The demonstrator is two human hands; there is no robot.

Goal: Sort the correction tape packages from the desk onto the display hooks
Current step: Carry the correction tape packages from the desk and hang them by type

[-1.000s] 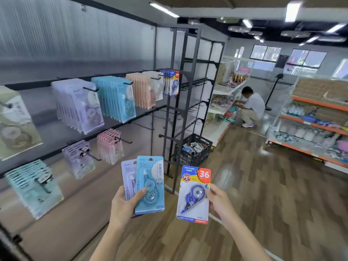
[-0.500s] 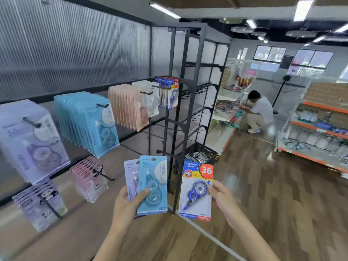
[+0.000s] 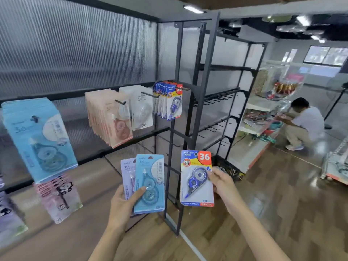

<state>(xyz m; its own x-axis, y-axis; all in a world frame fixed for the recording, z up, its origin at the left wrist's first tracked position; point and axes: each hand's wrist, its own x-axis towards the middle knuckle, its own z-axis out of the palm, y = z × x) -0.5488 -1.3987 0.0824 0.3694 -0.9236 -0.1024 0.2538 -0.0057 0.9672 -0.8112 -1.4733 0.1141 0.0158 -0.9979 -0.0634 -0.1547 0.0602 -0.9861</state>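
Right hand (image 3: 223,187) pinching the dark-blue correction tape package (image 3: 196,178) at its right edge, thumb on the blister, fingers (image 3: 213,171) behind the card. Left hand (image 3: 122,208) gripping two more: light-blue package (image 3: 149,183) in front, lilac package (image 3: 128,176) tucked behind it on the left, thumb across the front blister.

Held package upright, long axis near vertical with a slight lean; printed face toward the camera, red "36" and hang hole end up, "correction tape" strip down. Dispenser inside lying on a diagonal, tip down-left.

Matching stack of dark-blue packages (image 3: 173,100) hanging on a hook (image 3: 181,88) well above and a little left of the right fingers. Peach stack (image 3: 109,115) and white stack (image 3: 141,108) on hooks further left of that; large light-blue stack (image 3: 39,140) far left of the left fingers.

Risks, as judged:
- Edge pinch only, so card likely to pivot or slip when raised to the hook.
- Hang hole small and hook tip nearly covered by the full stack; missing the hole probable, or pushing front packages off.
- Neighbouring white stack close, wrong hook possible.
- Left hand's two cards overlapped; rear one apt to slide out if grip loosens.
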